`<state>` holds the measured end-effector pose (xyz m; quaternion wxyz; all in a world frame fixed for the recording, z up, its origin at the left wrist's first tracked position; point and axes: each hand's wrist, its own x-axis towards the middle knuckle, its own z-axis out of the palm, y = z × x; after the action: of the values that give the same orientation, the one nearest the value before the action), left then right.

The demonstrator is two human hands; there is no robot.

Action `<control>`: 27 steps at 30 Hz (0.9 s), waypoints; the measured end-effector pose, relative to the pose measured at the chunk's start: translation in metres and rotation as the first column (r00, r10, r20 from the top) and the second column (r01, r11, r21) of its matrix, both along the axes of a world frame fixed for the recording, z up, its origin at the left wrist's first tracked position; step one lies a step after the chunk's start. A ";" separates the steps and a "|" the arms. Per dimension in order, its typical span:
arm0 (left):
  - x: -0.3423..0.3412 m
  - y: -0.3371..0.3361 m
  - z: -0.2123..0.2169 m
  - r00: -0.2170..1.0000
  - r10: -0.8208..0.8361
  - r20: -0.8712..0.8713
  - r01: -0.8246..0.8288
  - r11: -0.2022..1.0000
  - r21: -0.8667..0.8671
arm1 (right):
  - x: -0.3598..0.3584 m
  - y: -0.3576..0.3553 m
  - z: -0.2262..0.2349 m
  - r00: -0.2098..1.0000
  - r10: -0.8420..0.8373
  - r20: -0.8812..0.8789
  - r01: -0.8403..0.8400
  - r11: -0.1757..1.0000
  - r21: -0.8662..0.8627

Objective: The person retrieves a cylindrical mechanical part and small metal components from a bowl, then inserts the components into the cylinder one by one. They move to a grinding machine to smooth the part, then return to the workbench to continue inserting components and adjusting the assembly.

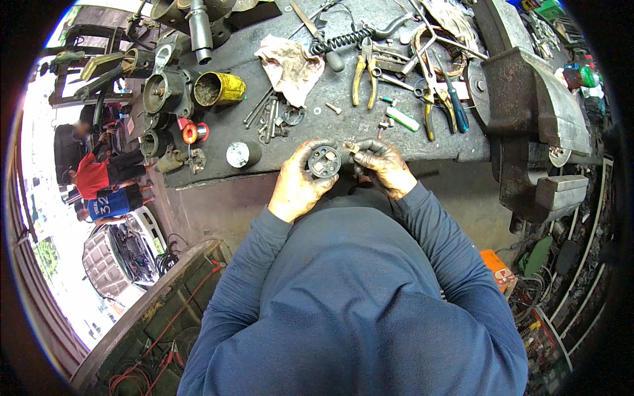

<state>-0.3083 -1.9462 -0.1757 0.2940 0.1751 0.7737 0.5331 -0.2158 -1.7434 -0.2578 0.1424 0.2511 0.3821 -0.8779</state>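
Note:
My left hand (294, 186) is closed around a round dark metal part (324, 162), its face turned up with small light blocks and holes on it. This looks like a motor end cap, though I cannot be sure. Close beside it, my right hand (385, 169) pinches a small copper-coloured piece (351, 147) between thumb and fingers. Both hands are greasy and held just off the bench's near edge. On the bench (297, 148) in front of them lie a small bolt (333, 108) and a green-and-white lighter-like object (403, 119).
Pliers (360, 72), a blue screwdriver (457, 105) and a rag (290, 69) lie farther back. At the left stand a yellow can (221, 89), a motor housing (162, 92), a solder spool (193, 132) and a metal cylinder (243, 154). A bench vise (528, 112) rises at the right.

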 end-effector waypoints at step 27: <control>0.003 -0.007 -0.013 0.998 0.030 -0.056 -0.031 0.999 -0.030 | -0.024 -0.008 -0.022 0.937 0.343 -0.067 0.156 -0.241 0.958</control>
<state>-0.3048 -1.9527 -0.1883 0.2667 0.1736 0.7923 0.5206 -0.2397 -1.7512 -0.2799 -0.1041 0.0914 0.9578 -0.2518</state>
